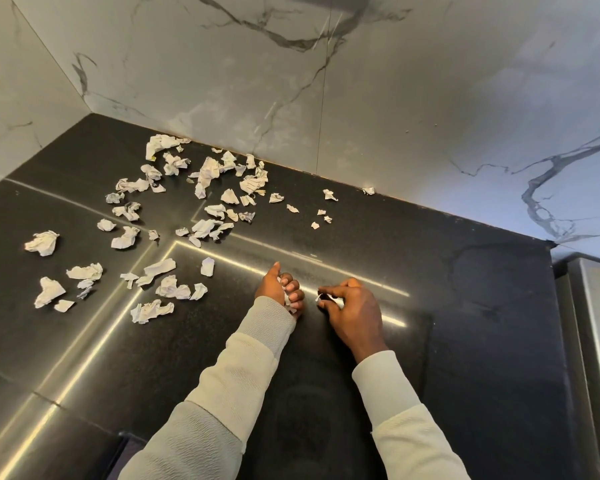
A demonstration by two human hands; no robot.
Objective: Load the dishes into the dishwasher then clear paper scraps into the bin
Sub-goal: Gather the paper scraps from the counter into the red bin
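1. Across dark worktop, saw crumpled paper scraps strewn toward far-left corner.
2. Clutched gathered scraps in left hand, fingers curled; pinched one small scrap with right hand fingers.
3. Risked spilling overfilled handful; no bin visible.

Paper scraps litter the counter — left hand clutches some, right hand pinches one.

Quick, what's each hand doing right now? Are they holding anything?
Left hand: closed round a bunch of paper scraps.
Right hand: pinching one small scrap at its fingertips.
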